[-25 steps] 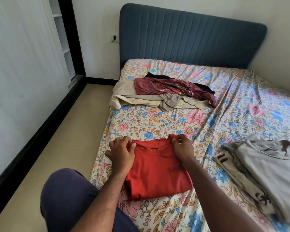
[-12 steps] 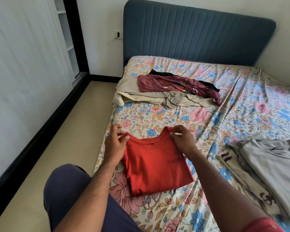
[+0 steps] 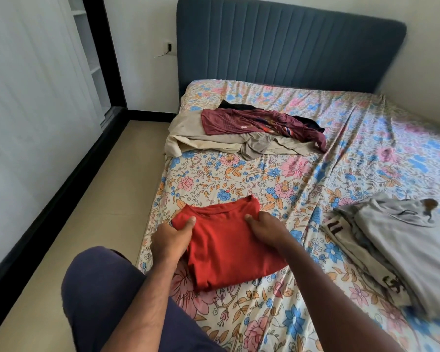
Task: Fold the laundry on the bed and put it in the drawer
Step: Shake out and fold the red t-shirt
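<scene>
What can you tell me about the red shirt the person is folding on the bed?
The red shirt is plain soft knit fabric, folded into a rough rectangle with its round neckline at the far edge. It lies flat on the floral bed sheet near the bed's left edge. The left hand grips its left side and the right hand grips its right side near the collar.

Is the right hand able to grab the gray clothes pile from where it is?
Probably yes. The gray pile lies just right of the right hand with only bare sheet between, though that hand grips the red shirt.
</scene>
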